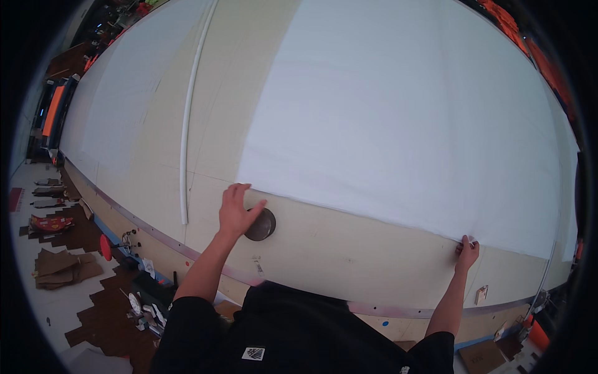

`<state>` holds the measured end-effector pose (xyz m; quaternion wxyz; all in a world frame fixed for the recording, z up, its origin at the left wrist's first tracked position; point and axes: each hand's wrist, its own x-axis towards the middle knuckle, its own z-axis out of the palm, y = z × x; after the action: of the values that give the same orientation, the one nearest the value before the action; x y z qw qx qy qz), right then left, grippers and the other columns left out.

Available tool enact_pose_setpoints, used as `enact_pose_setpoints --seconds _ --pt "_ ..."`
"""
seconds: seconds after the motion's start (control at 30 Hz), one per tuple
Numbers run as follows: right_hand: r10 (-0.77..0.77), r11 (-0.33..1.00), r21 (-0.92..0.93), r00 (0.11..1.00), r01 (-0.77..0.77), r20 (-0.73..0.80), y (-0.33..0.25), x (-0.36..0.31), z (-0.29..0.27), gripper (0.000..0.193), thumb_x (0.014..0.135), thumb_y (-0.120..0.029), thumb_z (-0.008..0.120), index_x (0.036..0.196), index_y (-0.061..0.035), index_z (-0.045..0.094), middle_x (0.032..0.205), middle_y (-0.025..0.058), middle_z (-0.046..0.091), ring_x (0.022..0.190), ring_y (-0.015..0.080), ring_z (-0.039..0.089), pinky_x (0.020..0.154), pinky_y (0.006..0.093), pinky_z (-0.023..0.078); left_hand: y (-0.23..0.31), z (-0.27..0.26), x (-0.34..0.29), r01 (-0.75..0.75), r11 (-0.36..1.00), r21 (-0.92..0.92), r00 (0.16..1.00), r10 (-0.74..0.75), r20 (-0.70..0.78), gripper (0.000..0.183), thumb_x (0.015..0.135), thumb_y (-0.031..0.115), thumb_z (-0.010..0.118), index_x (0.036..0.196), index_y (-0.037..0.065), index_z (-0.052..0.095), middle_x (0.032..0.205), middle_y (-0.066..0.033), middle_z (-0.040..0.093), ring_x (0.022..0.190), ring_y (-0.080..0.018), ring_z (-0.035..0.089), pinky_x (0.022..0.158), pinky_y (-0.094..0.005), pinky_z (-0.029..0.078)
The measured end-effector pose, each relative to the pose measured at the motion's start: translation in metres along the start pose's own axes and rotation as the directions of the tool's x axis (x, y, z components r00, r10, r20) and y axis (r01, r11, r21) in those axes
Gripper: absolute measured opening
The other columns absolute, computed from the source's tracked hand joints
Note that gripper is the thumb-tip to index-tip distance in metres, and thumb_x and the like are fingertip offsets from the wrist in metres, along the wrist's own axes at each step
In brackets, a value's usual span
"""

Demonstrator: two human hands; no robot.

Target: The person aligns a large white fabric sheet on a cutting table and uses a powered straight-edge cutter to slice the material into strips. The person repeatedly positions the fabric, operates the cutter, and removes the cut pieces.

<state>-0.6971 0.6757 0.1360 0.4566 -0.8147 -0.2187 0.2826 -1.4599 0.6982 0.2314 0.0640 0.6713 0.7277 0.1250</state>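
Observation:
A large sheet of white fabric (374, 112) lies spread over the beige table (317, 249), its near edge running between my hands. My left hand (235, 212) is at the fabric's near left corner, fingers apart, the fingertips by the edge. Partly under that hand sits a dark round disc-shaped weight (261, 225); whether the hand touches it I cannot tell. Farther right, my right hand (467, 252) pinches the fabric's near edge between thumb and fingers.
A long white rod (189, 118) lies on the table to the left, with more white fabric (118, 118) beyond it. A small pale block (481, 295) rests near the front right edge. Brown paper (65, 268) and other items lie on the floor at left.

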Motion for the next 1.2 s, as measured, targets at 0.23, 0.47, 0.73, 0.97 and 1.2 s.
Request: enact_pose_setpoints --seconds 0.23,0.47,0.73,0.97,1.2 --pt "-0.023 0.998 -0.058 1.0 0.022 -0.014 0.008 0.005 0.002 0.03 0.098 -0.02 0.078 0.117 -0.0024 0.062 0.077 0.0018 0.064 0.059 0.01 0.06 0.049 0.0262 0.047 0.039 -0.011 -0.045 0.059 0.993 0.102 0.9 -0.098 0.425 0.089 0.072 0.038 0.091 0.15 0.023 0.051 0.15 -0.0138 0.046 0.131 -0.042 0.051 0.093 -0.0517 0.062" --pt "-0.011 0.999 -0.046 1.0 0.011 0.004 0.01 0.01 -0.001 0.032 0.097 -0.02 0.079 0.119 -0.0038 0.061 0.076 0.0009 0.061 0.058 0.0094 0.059 0.046 0.0256 0.045 0.057 -0.04 0.01 0.158 0.985 0.072 0.916 -0.173 0.362 0.09 0.068 0.036 0.093 0.147 0.024 0.052 0.147 -0.0118 0.049 0.127 -0.041 0.055 0.099 -0.0529 0.059" --pt "-0.029 0.999 -0.037 0.999 0.028 -0.022 0.007 0.004 0.002 0.033 0.096 -0.018 0.08 0.119 -0.0033 0.061 0.074 -0.0014 0.056 0.056 0.0084 0.058 0.044 0.025 0.044 0.036 -0.012 0.109 0.236 0.962 0.14 0.91 -0.269 0.314 0.094 0.069 0.038 0.091 0.151 0.024 0.048 0.149 -0.0114 0.049 0.128 -0.0414 0.055 0.099 -0.0531 0.058" --pt "-0.015 0.999 -0.039 0.998 0.012 -0.058 -0.001 -0.007 0.012 0.043 0.094 -0.017 0.08 0.126 0.0024 0.059 0.076 0.0009 0.056 0.055 0.0104 0.058 0.043 0.028 0.045 0.007 0.015 0.124 0.211 0.963 0.165 0.89 -0.259 0.375 0.1 0.067 0.041 0.091 0.154 0.025 0.045 0.151 -0.0128 0.045 0.131 -0.044 0.052 0.101 -0.0535 0.058" --pt "0.095 0.979 0.191 0.984 -0.066 -0.149 0.001 -0.072 -0.002 0.046 0.097 -0.019 0.077 0.134 0.0021 0.058 0.093 0.0081 0.067 0.074 0.0149 0.067 0.064 0.0305 0.058 0.053 0.021 0.114 -0.261 0.963 -0.062 0.962 0.254 -0.098 0.083 0.089 0.027 0.08 0.159 0.004 0.043 0.161 -0.0253 0.043 0.146 -0.046 0.041 0.119 -0.0561 0.039"
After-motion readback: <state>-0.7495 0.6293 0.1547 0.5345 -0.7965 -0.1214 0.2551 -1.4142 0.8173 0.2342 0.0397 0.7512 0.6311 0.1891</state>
